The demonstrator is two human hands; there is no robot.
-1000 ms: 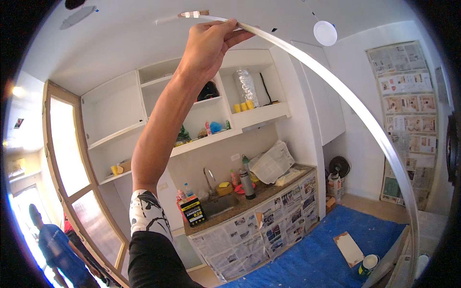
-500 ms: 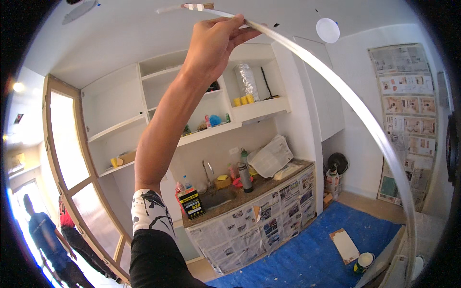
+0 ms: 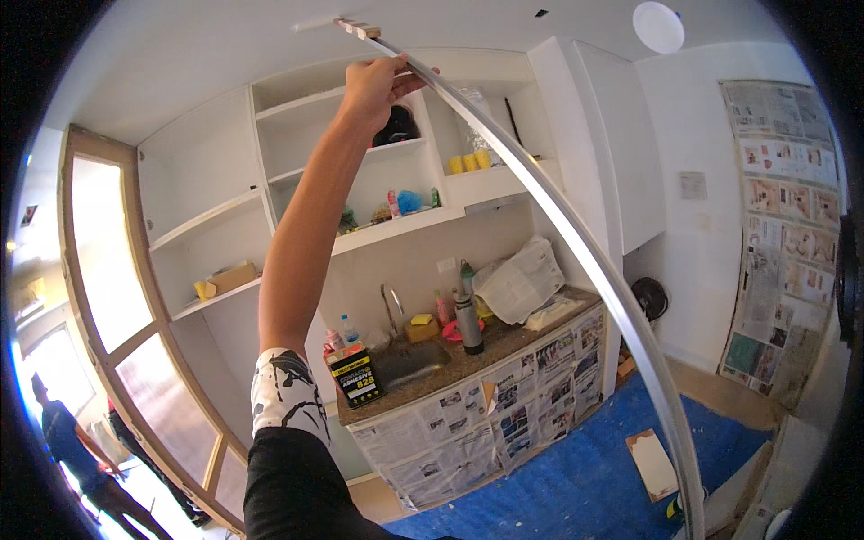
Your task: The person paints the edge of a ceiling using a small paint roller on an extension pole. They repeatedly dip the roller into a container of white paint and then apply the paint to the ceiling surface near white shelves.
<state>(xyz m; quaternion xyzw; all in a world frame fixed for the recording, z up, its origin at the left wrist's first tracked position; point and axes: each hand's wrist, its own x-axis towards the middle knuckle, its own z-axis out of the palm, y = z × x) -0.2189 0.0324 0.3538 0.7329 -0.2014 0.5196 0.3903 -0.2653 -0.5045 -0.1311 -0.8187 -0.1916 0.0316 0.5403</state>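
My left hand [image 3: 382,85] is raised high in front of the shelves, its fingers closed round a long silver metal pole [image 3: 549,193]. The pole runs from near the ceiling at upper left to the lower right edge, curved by the lens. At its upper end is a short wooden piece [image 3: 362,30], perhaps a brush handle. A pale strip [image 3: 315,24] lies just beyond it against the ceiling; I cannot tell whether they are joined. My right hand is out of view, and the pole's lower end runs past the picture's edge.
Open white shelves [image 3: 351,243] hang over a sink counter [image 3: 423,387] with a black and yellow can [image 3: 355,373] and bottles. Newspaper covers the cabinet front and a door [image 3: 783,243]. Blue sheeting [image 3: 540,486] and a board [image 3: 652,465] lie below. A person [image 3: 76,450] stands beyond the wood-framed door [image 3: 126,297].
The pole's lower part has swung left in view, while its upper end sits slightly lower. My left hand keeps its grip. The whole view has shifted a little.
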